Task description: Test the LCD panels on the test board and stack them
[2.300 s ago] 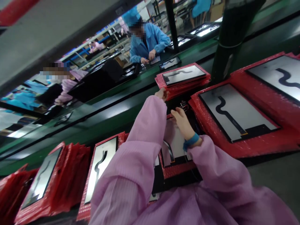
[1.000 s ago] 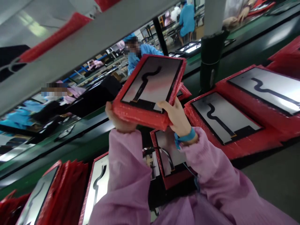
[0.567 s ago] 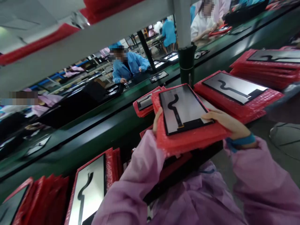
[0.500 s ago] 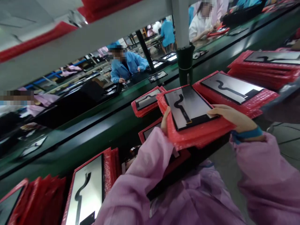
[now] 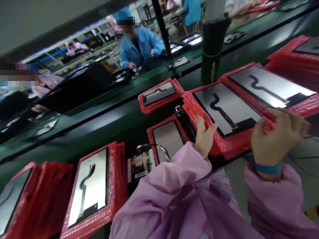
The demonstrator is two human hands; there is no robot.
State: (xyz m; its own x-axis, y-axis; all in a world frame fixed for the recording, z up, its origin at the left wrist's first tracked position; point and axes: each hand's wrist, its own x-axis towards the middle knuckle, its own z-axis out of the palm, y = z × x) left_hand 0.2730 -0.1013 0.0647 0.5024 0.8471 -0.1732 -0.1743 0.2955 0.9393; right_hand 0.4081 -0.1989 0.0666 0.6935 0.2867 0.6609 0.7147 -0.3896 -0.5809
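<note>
A display panel [image 5: 239, 106] with a curved black ribbon cable lies on a stack of red bubble-wrap bags [image 5: 231, 151] in front of me. My left hand [image 5: 204, 136] rests at the stack's left edge, thumb and fingers apart, with nothing gripped. Off the panel's lower right corner is my right hand [image 5: 276, 136], a blue band at its wrist. Its fingers are loosely bent and slightly blurred, and it appears to hold nothing. Close beside it, to the right, another panel [image 5: 271, 84] lies on its own red bags.
More panels on red bags stand left, such as a bright panel [image 5: 89, 186]. A small circuit unit with wires [image 5: 142, 164] sits near a grey panel [image 5: 168, 137]. A dark green post [image 5: 211, 56] rises behind the stacks. Across the green bench [image 5: 107, 116] sits a person in blue [image 5: 141, 46].
Both hands held the bag stack with its panel raised; it now lies on the bench. My right hand has let go and moved right. The camera view has tilted down.
</note>
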